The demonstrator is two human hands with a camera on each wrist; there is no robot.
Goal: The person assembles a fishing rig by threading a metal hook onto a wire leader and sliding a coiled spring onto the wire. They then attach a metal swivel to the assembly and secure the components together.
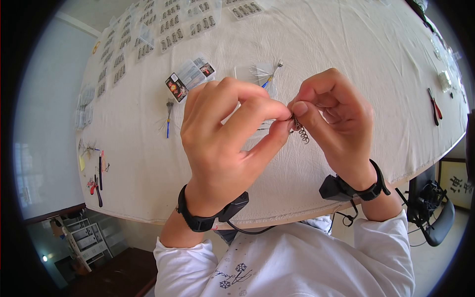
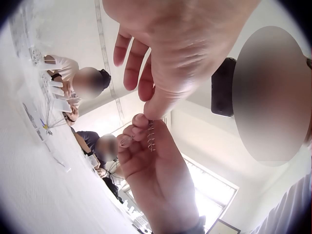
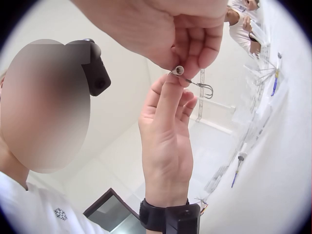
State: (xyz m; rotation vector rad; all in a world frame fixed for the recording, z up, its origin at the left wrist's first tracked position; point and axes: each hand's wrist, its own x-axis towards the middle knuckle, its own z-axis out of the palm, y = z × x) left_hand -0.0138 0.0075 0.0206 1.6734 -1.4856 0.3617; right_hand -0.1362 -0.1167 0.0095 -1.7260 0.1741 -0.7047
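Note:
A small metal coil spring (image 1: 303, 134) hangs below the pinched fingertips of both hands, which meet above the table. The right hand (image 1: 341, 119) pinches the spring's upper end between thumb and finger. Thumb and index finger of the left hand (image 1: 225, 123) pinch at the same spot, other fingers bent loosely. In the left wrist view the spring (image 2: 151, 139) lies in front of the right palm. Metal hooks (image 3: 206, 89) stick out beside the fingertips in the right wrist view, where the coil (image 3: 178, 71) is seen end-on. What exactly the left fingertips hold is hidden.
On the cloth-covered table (image 1: 143, 183) lie a labelled plastic box (image 1: 190, 76), wire bundles with blue stems (image 1: 168, 123), red-handled pliers (image 1: 435, 108) at the right and more tools (image 1: 96, 188) at the left. Trays of springs (image 1: 170, 37) stand at the back. Two other people sit farther off.

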